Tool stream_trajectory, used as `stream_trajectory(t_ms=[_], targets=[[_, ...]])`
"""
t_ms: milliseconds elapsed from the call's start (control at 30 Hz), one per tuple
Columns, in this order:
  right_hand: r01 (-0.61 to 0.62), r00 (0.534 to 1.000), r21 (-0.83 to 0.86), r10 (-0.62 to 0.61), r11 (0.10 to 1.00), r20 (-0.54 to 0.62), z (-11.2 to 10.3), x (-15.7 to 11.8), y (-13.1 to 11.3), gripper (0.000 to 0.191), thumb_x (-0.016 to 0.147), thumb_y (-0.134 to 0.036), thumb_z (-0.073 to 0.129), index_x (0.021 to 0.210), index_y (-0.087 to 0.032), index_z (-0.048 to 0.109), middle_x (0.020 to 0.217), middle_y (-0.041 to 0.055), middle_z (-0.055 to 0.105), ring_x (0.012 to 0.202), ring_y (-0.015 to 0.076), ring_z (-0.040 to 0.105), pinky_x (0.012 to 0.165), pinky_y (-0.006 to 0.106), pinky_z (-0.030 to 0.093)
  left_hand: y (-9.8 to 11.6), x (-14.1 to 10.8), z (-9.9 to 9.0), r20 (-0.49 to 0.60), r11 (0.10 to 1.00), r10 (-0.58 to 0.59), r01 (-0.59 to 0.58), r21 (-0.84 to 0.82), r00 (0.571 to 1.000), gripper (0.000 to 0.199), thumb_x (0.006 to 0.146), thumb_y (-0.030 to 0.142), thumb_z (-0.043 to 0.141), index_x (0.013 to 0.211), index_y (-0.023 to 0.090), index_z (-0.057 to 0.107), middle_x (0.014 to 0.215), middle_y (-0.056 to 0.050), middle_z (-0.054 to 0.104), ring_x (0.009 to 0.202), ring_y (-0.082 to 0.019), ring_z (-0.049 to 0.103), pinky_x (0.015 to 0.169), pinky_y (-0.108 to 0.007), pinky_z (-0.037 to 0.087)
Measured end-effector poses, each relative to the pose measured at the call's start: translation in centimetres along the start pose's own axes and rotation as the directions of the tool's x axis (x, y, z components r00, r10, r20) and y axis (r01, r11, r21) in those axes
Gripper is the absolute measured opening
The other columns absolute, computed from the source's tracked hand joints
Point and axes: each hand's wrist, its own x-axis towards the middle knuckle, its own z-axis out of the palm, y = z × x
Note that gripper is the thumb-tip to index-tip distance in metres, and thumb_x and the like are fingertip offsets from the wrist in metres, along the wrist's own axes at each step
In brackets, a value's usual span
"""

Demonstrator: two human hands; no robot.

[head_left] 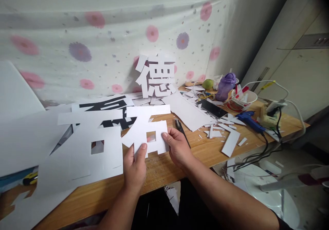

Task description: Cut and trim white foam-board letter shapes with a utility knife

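Observation:
Both hands hold up a white foam-board character cutout (138,130) with a square hole in its lower part. My left hand (135,165) pinches its bottom edge, thumb on the front face. At the lower right side, my right hand (177,146) grips it with the thumb in front and fingers behind. Left of the cutout lies a large white board (84,154) with a matching square opening. A finished-looking raised white character (156,76) leans upright against the curtained wall. Beside my right hand lies a black utility knife (182,132).
Board scraps and an L-shaped offcut (231,141) litter the table's right side. A blue glue gun (249,120), a phone (212,108), a purple bottle (226,86) and a paper tub (241,101) stand or lie there. Cables hang over the right edge.

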Motion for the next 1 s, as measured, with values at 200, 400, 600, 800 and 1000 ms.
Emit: stream_trajectory(t_ms=[200,400,600,800,1000], targets=[[0.039,0.999,0.022,-0.039,0.999,-0.006,-0.1,0.0,-0.5,0.035,0.066,-0.047,0.079,0.068,-0.020,0.055,0.063,-0.0038,0.055,0.054,0.0106,0.043,0.055,0.024,0.034,0.7,0.6,-0.1,0.063,0.999,0.002,-0.004,0.035,0.998,0.037,0.076,0.043,0.071,0.100,0.016,0.073,0.100,-0.009,0.073,0.102,-0.029,0.065,0.094,-0.038,0.051],[0.126,0.986,0.105,-0.113,0.986,-0.119,0.3,0.3,-0.5,0.037,0.062,-0.047,0.082,0.070,-0.021,0.056,0.067,-0.0031,0.058,0.059,0.0117,0.048,0.059,0.025,0.038,1.7,0.5,1.8,0.166,0.969,-0.134,0.165,-0.185,0.977,0.046,0.068,0.041,0.080,0.108,0.020,0.069,0.107,-0.008,0.073,0.102,-0.026,0.065,0.093,-0.041,0.051],[0.115,0.991,-0.051,-0.111,0.992,0.073,-1.5,1.5,-2.1,0.036,0.071,-0.054,0.074,0.086,-0.023,0.063,0.075,0.0007,0.062,0.065,0.0158,0.054,0.063,0.030,0.044,3.5,2.1,3.5,0.241,0.942,-0.101,0.171,-0.288,0.965,0.048,0.069,0.041,0.081,0.110,0.017,0.069,0.105,-0.012,0.073,0.100,-0.028,0.067,0.085,-0.039,0.055],[0.125,0.974,-0.989,-0.197,0.076,0.108,-7.1,3.8,-4.5,0.049,0.078,-0.044,0.066,0.119,-0.018,0.064,0.107,0.0160,0.063,0.099,0.0324,0.059,0.089,0.046,0.043,5.0,5.9,1.6,0.385,0.978,-0.063,0.134,-0.161,0.921,0.041,0.072,0.042,0.078,0.102,0.015,0.072,0.104,-0.013,0.074,0.095,-0.029,0.068,0.078,-0.039,0.057],[0.024,0.999,-0.981,0.036,-0.191,0.018,-7.1,4.4,-3.3,0.065,0.072,-0.028,0.067,0.134,-0.015,0.052,0.111,0.0163,0.066,0.100,0.0320,0.063,0.084,0.039,0.045,5.1,7.5,0.3,0.424,0.976,-0.052,0.136,-0.171,0.904,0.034,0.072,0.041,0.078,0.096,0.016,0.072,0.100,-0.012,0.074,0.093,-0.028,0.068,0.078,-0.039,0.057]])
